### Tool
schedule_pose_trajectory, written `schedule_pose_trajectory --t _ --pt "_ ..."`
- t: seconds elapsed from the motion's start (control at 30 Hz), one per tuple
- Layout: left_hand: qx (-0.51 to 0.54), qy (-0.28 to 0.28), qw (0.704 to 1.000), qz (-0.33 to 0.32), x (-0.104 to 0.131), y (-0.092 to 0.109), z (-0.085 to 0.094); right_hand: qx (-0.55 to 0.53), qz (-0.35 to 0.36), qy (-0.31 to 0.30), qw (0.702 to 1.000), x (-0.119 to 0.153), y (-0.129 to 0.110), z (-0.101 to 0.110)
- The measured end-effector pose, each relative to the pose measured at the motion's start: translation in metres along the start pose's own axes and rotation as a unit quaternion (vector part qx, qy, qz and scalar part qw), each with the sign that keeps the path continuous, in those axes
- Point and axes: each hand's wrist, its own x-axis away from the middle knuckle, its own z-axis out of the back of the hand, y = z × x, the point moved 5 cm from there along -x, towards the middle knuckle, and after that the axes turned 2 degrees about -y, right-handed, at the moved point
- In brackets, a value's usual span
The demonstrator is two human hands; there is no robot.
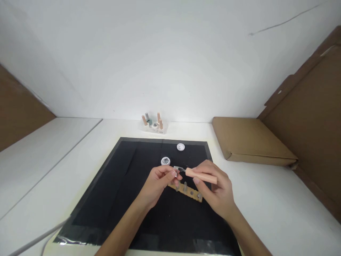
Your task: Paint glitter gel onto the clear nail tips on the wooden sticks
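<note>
My left hand (154, 185) is closed in a pinch on a clear false nail tip (177, 168), with a small shiny piece at the fingertips. In my right hand (218, 193) is a nail polish brush with a peach handle (201, 176). Its bristle end points left and meets the nail tip; whether it touches the surface cannot be made out. Below the hands lies a tan display strip (188, 192) carrying several nail tips and dark studs, partly covered by the left fingers. An open white jar (165, 161) with silvery contents stands just beyond my left hand.
A white lid (180, 147) lies on the black mat (106, 192). Behind the mat, a clear tray (151, 129) holds several polish bottles with peach and grey caps. A flat cardboard box (253, 138) sits at the right, with taller cardboard beside it. A white wall closes off the back.
</note>
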Motion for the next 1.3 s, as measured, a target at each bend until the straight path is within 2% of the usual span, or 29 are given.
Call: schedule_pose_trajectory --t 0.27,0.5,0.7,0.9,1.1,1.17,1.3 --pt "0.003 -0.007 1.0 0.001 0.0 0.0 0.0 0.006 0.059 0.02 0.998 0.002 -0.002 0.002" --pt "0.01 -0.008 1.0 -0.003 0.001 0.001 -0.001 -0.007 0.029 -0.005 1.0 0.001 -0.001 -0.002" --pt "0.007 -0.009 1.0 -0.004 0.0 0.001 0.0 -0.033 0.029 0.033 0.999 0.002 0.003 0.005" --pt "-0.01 -0.035 0.999 -0.008 0.002 0.001 -0.001 -0.08 -0.029 -0.016 0.996 0.004 0.007 0.001" --pt "-0.031 -0.03 0.999 -0.01 0.001 0.001 -0.002 -0.069 -0.034 0.068 0.995 0.001 0.012 0.009" --pt "-0.042 -0.034 0.998 -0.017 0.001 0.001 -0.001 -0.076 -0.027 0.075 0.994 0.001 0.013 0.011" --pt "-0.049 -0.033 0.998 -0.028 0.0 0.002 0.0 -0.123 -0.01 0.027 0.992 0.002 0.009 0.006"
